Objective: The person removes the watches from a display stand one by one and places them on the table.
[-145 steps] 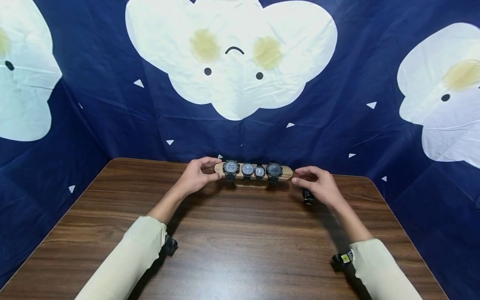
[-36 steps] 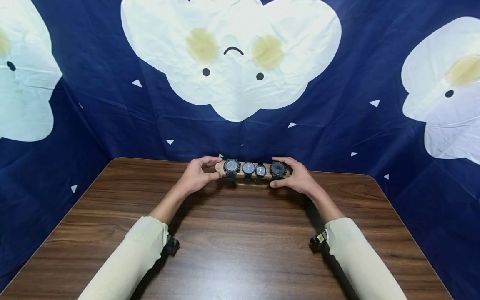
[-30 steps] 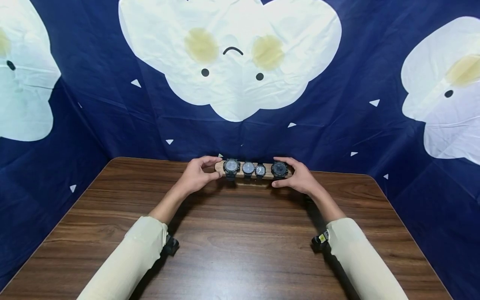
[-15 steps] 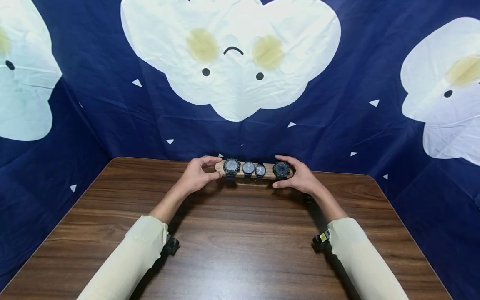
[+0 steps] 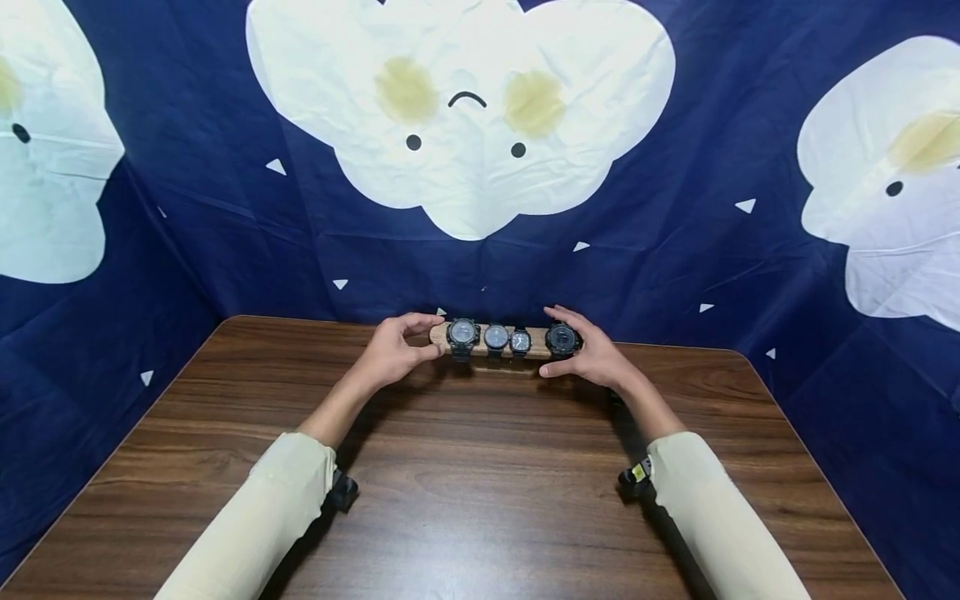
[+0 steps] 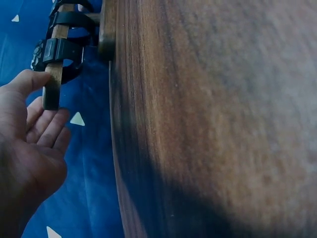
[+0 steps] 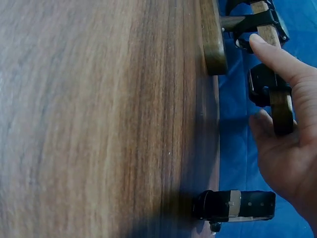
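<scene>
A wooden watch stand (image 5: 536,342) holds several dark wristwatches near the table's far edge. My left hand (image 5: 392,354) pinches the left end of its bar, the thumb in front; the left wrist view shows this left hand (image 6: 34,139) at the bar end, below a black strap (image 6: 67,50). My right hand (image 5: 598,358) surrounds the rightmost watch (image 5: 562,340) with thumb and fingers spread, the thumb below and fingers above. In the right wrist view its thumb (image 7: 277,57) lies nearly straight along the bar, past that watch (image 7: 261,85). Contact with the watch is unclear.
A loose black watch (image 7: 235,206) lies near the table edge, mostly hidden in the head view. The brown wooden table (image 5: 450,483) extends toward me. Behind stands a blue cloth (image 5: 480,275) with cloud prints.
Since the earliest frame my right hand moved left from the bar's end to around the rightmost watch, which slid right. Just now the hand shifted slightly left and spread. My left hand stayed put.
</scene>
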Tool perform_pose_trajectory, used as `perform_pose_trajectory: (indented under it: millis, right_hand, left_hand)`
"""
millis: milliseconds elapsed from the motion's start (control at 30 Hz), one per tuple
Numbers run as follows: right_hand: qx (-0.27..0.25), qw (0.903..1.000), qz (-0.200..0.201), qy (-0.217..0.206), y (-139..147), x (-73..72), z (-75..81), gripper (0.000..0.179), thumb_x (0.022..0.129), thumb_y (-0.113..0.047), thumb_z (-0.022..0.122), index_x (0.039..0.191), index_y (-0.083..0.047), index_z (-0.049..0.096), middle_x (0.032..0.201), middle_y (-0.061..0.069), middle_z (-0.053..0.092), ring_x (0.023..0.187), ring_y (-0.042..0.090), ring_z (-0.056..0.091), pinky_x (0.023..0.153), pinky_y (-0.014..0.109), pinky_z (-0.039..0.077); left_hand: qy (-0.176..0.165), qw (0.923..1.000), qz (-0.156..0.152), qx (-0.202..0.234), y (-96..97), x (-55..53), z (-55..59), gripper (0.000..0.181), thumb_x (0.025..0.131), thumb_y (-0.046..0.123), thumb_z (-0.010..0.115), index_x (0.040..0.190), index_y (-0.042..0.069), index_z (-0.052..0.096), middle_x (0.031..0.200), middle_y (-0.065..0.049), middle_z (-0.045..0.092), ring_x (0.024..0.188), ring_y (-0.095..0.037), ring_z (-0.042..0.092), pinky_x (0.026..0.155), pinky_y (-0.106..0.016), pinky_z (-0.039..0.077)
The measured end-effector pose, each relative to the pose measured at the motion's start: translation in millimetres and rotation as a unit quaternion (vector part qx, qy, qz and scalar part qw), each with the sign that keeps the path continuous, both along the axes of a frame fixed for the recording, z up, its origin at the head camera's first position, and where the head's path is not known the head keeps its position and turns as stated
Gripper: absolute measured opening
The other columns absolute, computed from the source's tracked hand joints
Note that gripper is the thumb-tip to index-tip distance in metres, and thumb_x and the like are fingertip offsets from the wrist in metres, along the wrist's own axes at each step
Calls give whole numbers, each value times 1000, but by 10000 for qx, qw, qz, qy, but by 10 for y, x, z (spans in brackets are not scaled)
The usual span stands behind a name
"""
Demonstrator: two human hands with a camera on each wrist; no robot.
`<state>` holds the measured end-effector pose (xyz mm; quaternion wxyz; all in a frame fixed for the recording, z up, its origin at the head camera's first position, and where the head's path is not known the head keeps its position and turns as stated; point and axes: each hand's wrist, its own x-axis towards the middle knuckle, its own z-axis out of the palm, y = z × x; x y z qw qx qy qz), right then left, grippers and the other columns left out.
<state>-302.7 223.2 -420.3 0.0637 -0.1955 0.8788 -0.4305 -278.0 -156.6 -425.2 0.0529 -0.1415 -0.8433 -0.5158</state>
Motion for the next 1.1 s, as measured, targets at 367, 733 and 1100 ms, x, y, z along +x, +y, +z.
perform_pose_trajectory:
  millis: [367, 733, 1100]
  right_hand:
    - [-177, 9996, -114, -174, 21, 19, 27, 94, 82, -17, 102, 164, -17, 58, 169, 15, 57, 162, 43, 47, 131, 68, 40]
    - [-263, 9991, -211, -275, 100, 40, 31, 94, 81, -18, 103, 164, -16, 58, 172, 17, 54, 165, 44, 41, 132, 69, 38]
    - [-135, 9986, -469, -200, 202, 88, 56, 93, 81, -24, 104, 163, -18, 59, 165, 17, 60, 151, 42, 57, 125, 63, 47]
  left_hand:
    - [42, 10000, 11, -29, -1, 9, -20, 50, 92, 8, 89, 140, 0, 77, 143, -23, 77, 138, -43, 72, 120, -58, 55]
    - [40, 10000, 37, -54, 1, 36, -18, 50, 92, 9, 89, 140, 1, 77, 143, -22, 77, 138, -43, 71, 122, -59, 54]
    - [38, 10000, 20, -10, 4, 36, -15, 50, 92, 7, 89, 140, 1, 77, 143, -22, 78, 137, -43, 72, 121, -58, 54]
